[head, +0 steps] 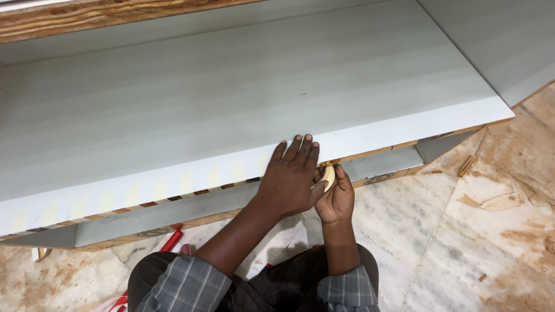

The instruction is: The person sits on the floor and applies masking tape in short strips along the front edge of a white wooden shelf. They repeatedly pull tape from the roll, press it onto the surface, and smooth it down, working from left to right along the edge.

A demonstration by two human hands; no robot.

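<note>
Nearest the camera: two forearms in rolled plaid sleeves [191, 286], above dark trousers, the person crouched on a marble floor [404, 231]

Right hand [335, 199]: grip pressed together on a small roll of cream masking tape [329, 176], thumb and fingers pinching it just under the front edge of the panel; only part of the roll shows

Left hand [292, 179]: grip spread flat, palm down, fingers close together and pointing away, the fingertips resting on the white edge strip [404, 130] of the panel; the hand lies just beside the right one, touching the tape roll

Pale grey laminated panel [260, 86]: broad, lying flat and crossing most of the view, its front edge faced white. Short strips of cream tape [162, 188] sit at intervals along that edge, to the left of the hands. Under it, a plywood edge and a grey lower board [191, 211]

Red-handled tool [170, 240]: on the floor under the panel, left of the arms, partly hidden

Wood offcuts [497, 202] and sawdust: scattered on the floor at right, well apart from the hands

Farthest: a strip of bare wood grain [87, 14] along the top left
</note>
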